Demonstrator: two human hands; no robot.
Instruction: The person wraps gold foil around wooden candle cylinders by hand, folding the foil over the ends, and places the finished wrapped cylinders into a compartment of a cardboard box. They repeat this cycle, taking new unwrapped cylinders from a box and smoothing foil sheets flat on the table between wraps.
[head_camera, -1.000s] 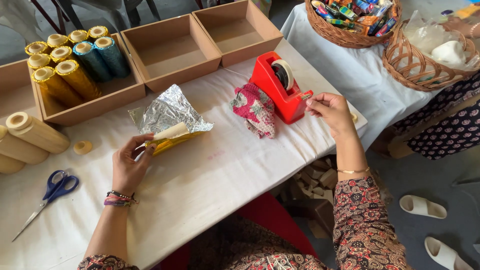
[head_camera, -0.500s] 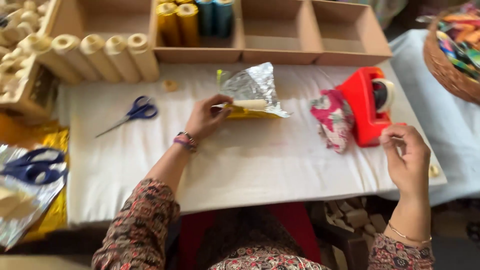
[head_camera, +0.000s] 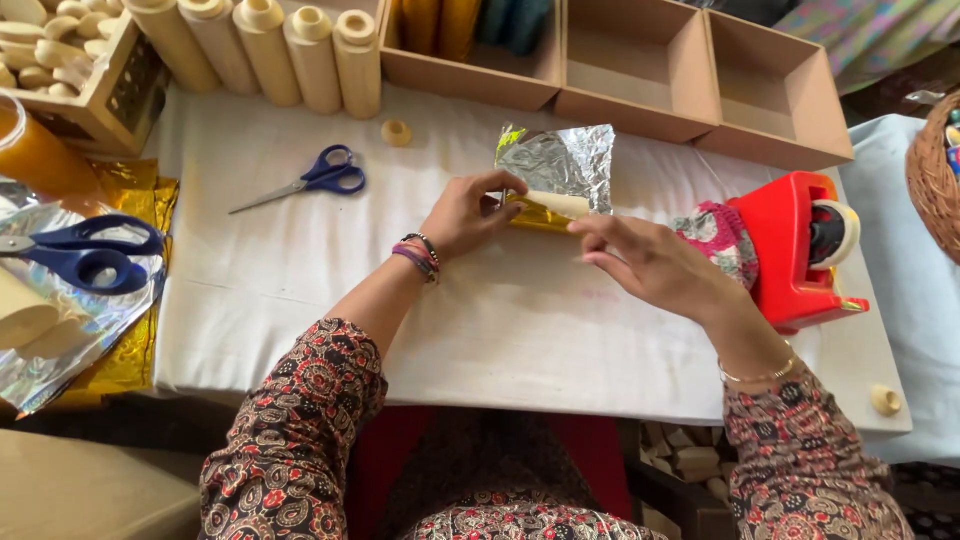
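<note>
My left hand (head_camera: 470, 212) presses down on a cream cylinder roll (head_camera: 556, 204) that lies on a sheet of silver and gold foil (head_camera: 562, 163) on the white-covered table (head_camera: 300, 290). My right hand (head_camera: 645, 262) reaches in from the right, its fingertips pinched at the roll's near edge. Whether a strip of tape sits between those fingers cannot be told. A red tape dispenser (head_camera: 800, 250) stands just right of my right hand, beside a pink patterned cloth bundle (head_camera: 722, 238).
Blue scissors (head_camera: 325, 176) lie left of the foil. Cream rolls (head_camera: 290, 50) stand at the back left. Open cardboard boxes (head_camera: 700, 90) line the back. More foil sheets and larger scissors (head_camera: 85, 255) lie at the far left. A woven basket (head_camera: 935, 180) is at the right.
My right hand has come from the table's right edge near the dispenser across to the roll on the foil. My left hand stays on the roll. The view has shifted.
</note>
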